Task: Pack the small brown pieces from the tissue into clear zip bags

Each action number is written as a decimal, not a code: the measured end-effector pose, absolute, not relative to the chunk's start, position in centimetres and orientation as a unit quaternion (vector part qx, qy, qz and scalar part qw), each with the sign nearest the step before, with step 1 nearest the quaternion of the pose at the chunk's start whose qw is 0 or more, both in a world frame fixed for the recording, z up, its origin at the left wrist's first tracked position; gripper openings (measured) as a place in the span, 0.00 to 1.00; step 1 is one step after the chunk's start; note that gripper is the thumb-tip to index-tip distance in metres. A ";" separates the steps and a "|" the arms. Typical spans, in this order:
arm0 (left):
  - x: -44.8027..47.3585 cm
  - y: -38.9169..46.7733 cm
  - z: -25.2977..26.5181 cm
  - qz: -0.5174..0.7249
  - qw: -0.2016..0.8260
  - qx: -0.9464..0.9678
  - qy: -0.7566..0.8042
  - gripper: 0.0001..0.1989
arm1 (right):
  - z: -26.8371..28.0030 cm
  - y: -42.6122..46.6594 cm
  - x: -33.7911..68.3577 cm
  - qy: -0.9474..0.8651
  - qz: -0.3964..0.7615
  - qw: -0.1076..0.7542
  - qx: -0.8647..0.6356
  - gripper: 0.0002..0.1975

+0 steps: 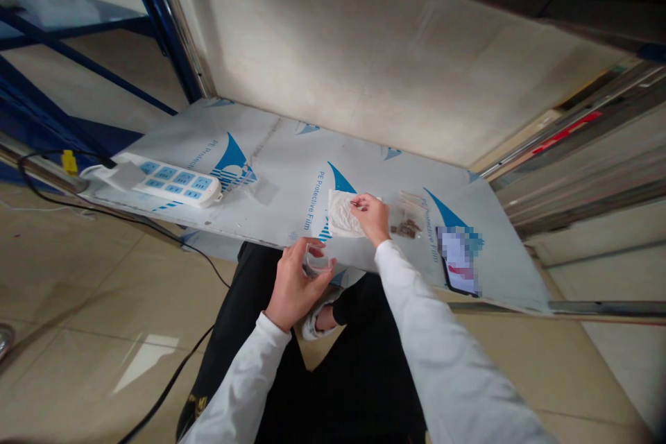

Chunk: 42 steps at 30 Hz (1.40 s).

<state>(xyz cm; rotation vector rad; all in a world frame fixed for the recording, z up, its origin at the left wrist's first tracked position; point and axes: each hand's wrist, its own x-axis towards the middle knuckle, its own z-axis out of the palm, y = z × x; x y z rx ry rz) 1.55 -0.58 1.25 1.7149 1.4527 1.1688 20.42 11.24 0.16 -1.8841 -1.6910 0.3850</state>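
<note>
My left hand [295, 286] is closed around a small clear cup [316, 262] at the front edge of the shelf. Its fingers and thumb curl about the see-through wall; I cannot make out anything inside. Over a white crumpled tissue [342, 215], my right hand [373, 216] pinches a small, thin, dark thing between thumb and fingertips. That thing is too small to name. Just right of this hand lies a clear plastic bag [411, 207] with several brown pieces [408, 229] at its near end.
A white power strip [177, 180] with blue sockets lies on the left of the film-covered shelf [281, 152], its black cable [202, 260] hanging over the edge. A phone [458, 263], partly pixelated, rests near the front right edge. A blue rack post [166, 28] stands at left.
</note>
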 end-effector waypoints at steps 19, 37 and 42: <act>4.7 -0.4 4.4 0.444 0.304 0.699 0.471 0.10 | 11.6 0.2 19.7 -0.764 0.336 0.228 -0.502 0.05; 3.5 -0.6 5.8 0.492 0.622 0.490 0.362 0.08 | 12.4 0.7 21.4 -0.811 0.330 0.219 -0.431 0.10; 3.4 -0.5 6.5 0.465 0.637 0.454 0.415 0.11 | 10.5 1.3 22.3 -0.715 0.457 0.261 -0.461 0.11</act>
